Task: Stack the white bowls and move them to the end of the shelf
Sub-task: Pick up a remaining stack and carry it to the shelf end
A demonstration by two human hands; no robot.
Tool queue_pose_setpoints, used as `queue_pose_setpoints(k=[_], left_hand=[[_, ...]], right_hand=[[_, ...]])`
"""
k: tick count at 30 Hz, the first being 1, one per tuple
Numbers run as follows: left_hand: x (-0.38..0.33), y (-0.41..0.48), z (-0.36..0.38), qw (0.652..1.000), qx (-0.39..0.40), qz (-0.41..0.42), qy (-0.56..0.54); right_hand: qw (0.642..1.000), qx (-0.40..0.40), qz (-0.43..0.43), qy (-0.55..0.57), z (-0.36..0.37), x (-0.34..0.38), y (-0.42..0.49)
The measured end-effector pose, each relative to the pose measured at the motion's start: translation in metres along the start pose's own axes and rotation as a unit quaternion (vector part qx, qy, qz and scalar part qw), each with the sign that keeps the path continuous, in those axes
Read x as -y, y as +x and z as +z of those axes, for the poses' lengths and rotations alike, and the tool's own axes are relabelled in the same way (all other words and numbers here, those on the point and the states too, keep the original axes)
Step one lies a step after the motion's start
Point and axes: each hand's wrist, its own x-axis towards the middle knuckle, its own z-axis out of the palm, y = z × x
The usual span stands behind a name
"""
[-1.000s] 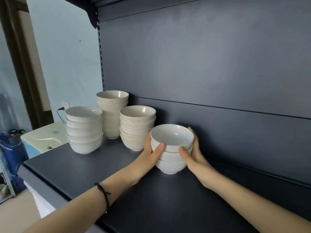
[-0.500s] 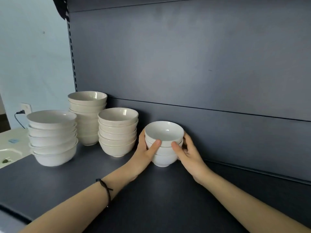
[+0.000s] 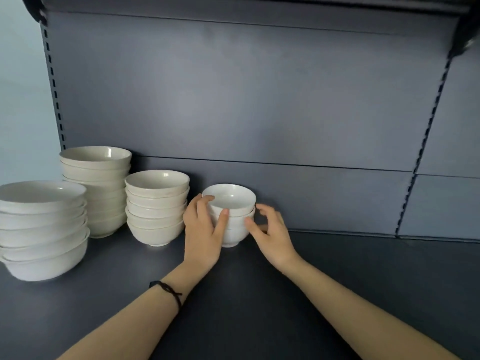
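A small stack of white bowls (image 3: pixel 235 203) stands on the dark shelf (image 3: pixel 363 271), close to the back panel. My left hand (image 3: pixel 202 235) grips the stack from the left, with its thumb on the front wall and its fingers at the top rim. On the right side is my right hand (image 3: pixel 272 235), its fingers spread and curved. Only its thumb tip is near the bowl wall, and the hand is a little blurred.
Three taller stacks of white bowls stand to the left: one right beside the small stack (image 3: pixel 157 206), one behind (image 3: pixel 98 183), and a wider one at the front left (image 3: pixel 41 229). The shelf runs on to the right, where a slotted upright (image 3: pixel 426 141) rises.
The small stack has moved left to stand next to the neighbouring stack. My right hand has come off its side and spread its fingers. My left hand still holds it.
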Motion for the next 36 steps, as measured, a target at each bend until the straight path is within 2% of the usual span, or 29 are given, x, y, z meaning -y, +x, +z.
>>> queue_pose_setpoints(k=[4, 6, 9, 12, 16, 22, 30, 36], left_hand=[[-0.006, -0.007, -0.009, 0.999, -0.037, -0.012, 0.0], [-0.016, -0.015, -0.015, 0.999, -0.04, 0.014, 0.003], [-0.034, -0.027, -0.021, 0.995, 0.013, 0.094, 0.004], [-0.053, -0.038, -0.023, 0.976, 0.095, 0.196, 0.027], [-0.08, -0.048, -0.02, 0.929, 0.183, 0.307, 0.093], [-0.124, -0.056, -0.011, 0.881, 0.223, 0.388, 0.153], [-0.176, -0.098, 0.042, 0.837, 0.318, 0.421, 0.146], [-0.244, -0.141, 0.113, 0.815, 0.358, 0.436, 0.136]], right_hand=[[0.992, -0.007, 0.004, -0.129, -0.016, 0.014, -0.029], [0.98, -0.014, 0.015, -0.199, -0.024, 0.02, -0.049], [0.944, -0.028, 0.029, -0.327, -0.036, 0.024, -0.082], [0.903, -0.054, 0.043, -0.424, -0.047, 0.034, -0.117], [0.874, -0.098, 0.099, -0.466, -0.069, 0.049, -0.151], [0.836, -0.122, 0.174, -0.505, -0.116, 0.064, -0.183], [0.797, -0.12, 0.262, -0.53, -0.184, 0.041, -0.239], [0.76, -0.118, 0.337, -0.543, -0.281, 0.015, -0.282]])
